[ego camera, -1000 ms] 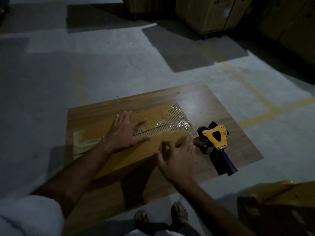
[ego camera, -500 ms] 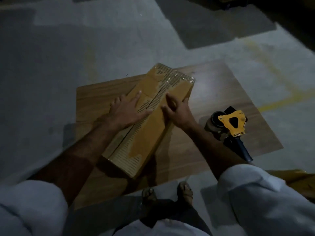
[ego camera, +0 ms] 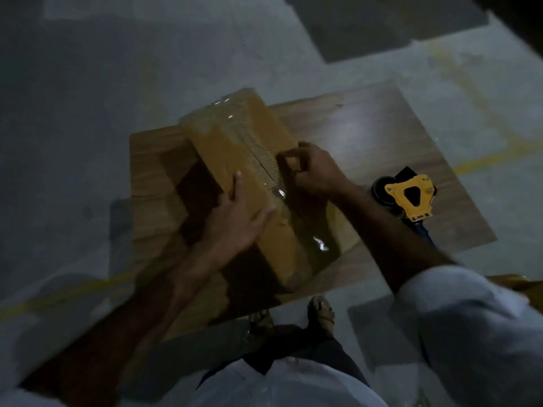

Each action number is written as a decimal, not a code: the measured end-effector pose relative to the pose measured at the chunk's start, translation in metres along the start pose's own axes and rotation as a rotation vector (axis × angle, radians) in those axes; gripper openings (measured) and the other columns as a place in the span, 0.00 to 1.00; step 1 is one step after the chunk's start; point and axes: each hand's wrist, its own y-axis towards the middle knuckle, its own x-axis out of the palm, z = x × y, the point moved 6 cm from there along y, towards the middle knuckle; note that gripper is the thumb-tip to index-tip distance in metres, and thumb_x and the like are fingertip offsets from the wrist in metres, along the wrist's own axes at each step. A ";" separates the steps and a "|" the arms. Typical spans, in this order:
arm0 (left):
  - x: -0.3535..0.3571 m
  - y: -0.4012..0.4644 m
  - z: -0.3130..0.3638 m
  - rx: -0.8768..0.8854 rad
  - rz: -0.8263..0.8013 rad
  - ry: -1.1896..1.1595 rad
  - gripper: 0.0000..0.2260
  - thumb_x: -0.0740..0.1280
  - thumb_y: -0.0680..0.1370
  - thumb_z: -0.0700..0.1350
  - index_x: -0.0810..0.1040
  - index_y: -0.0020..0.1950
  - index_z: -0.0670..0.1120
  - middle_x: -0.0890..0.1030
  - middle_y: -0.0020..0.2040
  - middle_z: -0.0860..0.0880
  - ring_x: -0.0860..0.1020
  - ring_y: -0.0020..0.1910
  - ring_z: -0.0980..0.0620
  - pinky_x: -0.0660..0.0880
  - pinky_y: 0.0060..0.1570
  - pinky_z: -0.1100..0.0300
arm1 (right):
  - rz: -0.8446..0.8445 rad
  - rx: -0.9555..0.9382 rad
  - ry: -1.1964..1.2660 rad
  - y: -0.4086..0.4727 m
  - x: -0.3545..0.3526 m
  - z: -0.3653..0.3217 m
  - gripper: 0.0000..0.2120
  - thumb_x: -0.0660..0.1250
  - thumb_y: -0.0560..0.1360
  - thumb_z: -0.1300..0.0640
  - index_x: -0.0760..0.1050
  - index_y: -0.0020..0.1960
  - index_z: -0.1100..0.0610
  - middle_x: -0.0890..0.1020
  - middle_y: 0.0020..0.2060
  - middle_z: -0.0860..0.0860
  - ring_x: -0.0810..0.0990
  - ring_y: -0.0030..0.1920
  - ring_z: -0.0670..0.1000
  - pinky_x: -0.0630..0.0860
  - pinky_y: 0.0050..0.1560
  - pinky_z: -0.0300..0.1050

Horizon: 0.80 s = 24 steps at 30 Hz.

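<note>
A long brown cardboard box (ego camera: 235, 148), taped with clear tape along its seam, lies on a wooden board (ego camera: 367, 136) on the floor, its far end pointing away from me. My left hand (ego camera: 235, 218) lies flat on the box's left top face, fingers straight. My right hand (ego camera: 314, 171) has curled fingers at the box's right edge by the taped seam, thumb and fingers pinching there. A yellow tape dispenser (ego camera: 411, 198) with a dark handle rests on the board to the right, apart from both hands.
Grey concrete floor with yellow painted lines (ego camera: 496, 154) surrounds the board. My sandalled feet (ego camera: 293, 318) stand at the board's near edge. A brown carton corner (ego camera: 517, 282) shows at the right edge. The scene is dim.
The box has turned from lying across the board to pointing away from me. My right hand moved from the near side to the box's right edge. The tape dispenser stayed put.
</note>
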 end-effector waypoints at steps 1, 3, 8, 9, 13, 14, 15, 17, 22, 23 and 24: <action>0.011 -0.011 0.007 0.023 -0.053 -0.019 0.49 0.59 0.75 0.76 0.33 0.83 0.57 0.65 0.78 0.38 0.73 0.69 0.35 0.72 0.54 0.48 | -0.056 0.007 0.023 0.004 -0.006 0.000 0.29 0.71 0.74 0.64 0.76 0.72 0.47 0.74 0.72 0.57 0.75 0.67 0.56 0.78 0.62 0.51; 0.016 -0.024 0.014 0.081 -0.125 0.058 0.55 0.62 0.71 0.78 0.34 0.83 0.54 0.66 0.79 0.41 0.73 0.71 0.38 0.73 0.57 0.48 | -0.115 0.031 0.062 0.010 -0.013 -0.001 0.31 0.72 0.75 0.62 0.72 0.76 0.47 0.75 0.71 0.56 0.76 0.68 0.56 0.79 0.65 0.53; -0.020 -0.017 0.041 0.578 0.065 0.427 0.48 0.74 0.65 0.74 0.63 0.78 0.56 0.68 0.72 0.47 0.67 0.69 0.47 0.70 0.67 0.47 | 0.246 0.178 -0.331 -0.017 -0.014 0.034 0.32 0.66 0.77 0.31 0.72 0.73 0.48 0.78 0.67 0.55 0.73 0.70 0.58 0.56 0.78 0.68; -0.019 -0.015 0.049 0.707 0.047 0.439 0.46 0.75 0.66 0.72 0.63 0.78 0.57 0.65 0.71 0.48 0.65 0.68 0.48 0.68 0.69 0.47 | 0.306 0.254 -0.334 -0.032 -0.008 0.044 0.34 0.61 0.76 0.27 0.70 0.74 0.46 0.77 0.67 0.57 0.71 0.70 0.60 0.53 0.78 0.70; 0.009 -0.002 0.065 0.987 -0.077 0.417 0.47 0.74 0.67 0.71 0.59 0.80 0.56 0.57 0.76 0.48 0.53 0.77 0.44 0.51 0.78 0.43 | 0.449 0.181 -0.262 -0.061 0.006 0.060 0.30 0.57 0.80 0.30 0.66 0.77 0.42 0.77 0.66 0.57 0.72 0.70 0.60 0.48 0.79 0.66; 0.015 -0.001 0.067 1.006 -0.085 0.390 0.48 0.73 0.67 0.72 0.59 0.80 0.55 0.56 0.77 0.47 0.52 0.78 0.42 0.46 0.79 0.42 | 0.446 0.131 -0.248 -0.058 0.002 0.061 0.29 0.59 0.80 0.31 0.67 0.77 0.43 0.77 0.66 0.55 0.73 0.68 0.59 0.53 0.79 0.63; 0.021 -0.001 0.069 1.016 -0.063 0.382 0.48 0.71 0.68 0.74 0.59 0.80 0.53 0.56 0.78 0.45 0.52 0.80 0.40 0.44 0.80 0.40 | 0.421 0.086 -0.235 -0.053 -0.003 0.060 0.28 0.60 0.81 0.33 0.69 0.77 0.43 0.78 0.65 0.54 0.75 0.66 0.57 0.57 0.77 0.60; 0.030 -0.002 0.073 1.007 0.024 0.401 0.48 0.66 0.69 0.77 0.60 0.79 0.49 0.57 0.79 0.41 0.53 0.81 0.39 0.45 0.80 0.35 | 0.353 0.006 -0.216 -0.041 -0.011 0.059 0.27 0.61 0.82 0.35 0.70 0.77 0.44 0.78 0.66 0.52 0.75 0.66 0.55 0.57 0.77 0.58; 0.052 -0.023 0.091 0.773 0.163 0.413 0.48 0.69 0.68 0.74 0.58 0.77 0.48 0.47 0.83 0.37 0.44 0.83 0.36 0.42 0.80 0.35 | 0.151 -0.179 -0.273 -0.026 -0.024 0.049 0.25 0.64 0.83 0.42 0.69 0.78 0.47 0.78 0.70 0.52 0.74 0.71 0.54 0.45 0.81 0.62; 0.058 -0.029 0.095 0.710 0.167 0.406 0.48 0.65 0.68 0.76 0.56 0.77 0.48 0.44 0.83 0.37 0.42 0.83 0.36 0.40 0.80 0.35 | 0.122 -0.205 -0.278 -0.026 -0.024 0.046 0.25 0.64 0.82 0.43 0.70 0.78 0.48 0.77 0.71 0.52 0.73 0.72 0.54 0.42 0.80 0.63; 0.065 -0.035 0.101 0.647 0.163 0.391 0.49 0.60 0.68 0.78 0.55 0.77 0.47 0.42 0.83 0.36 0.40 0.82 0.36 0.39 0.79 0.36 | 0.099 -0.230 -0.291 -0.027 -0.024 0.043 0.25 0.64 0.82 0.43 0.70 0.78 0.48 0.77 0.72 0.51 0.73 0.73 0.54 0.40 0.79 0.65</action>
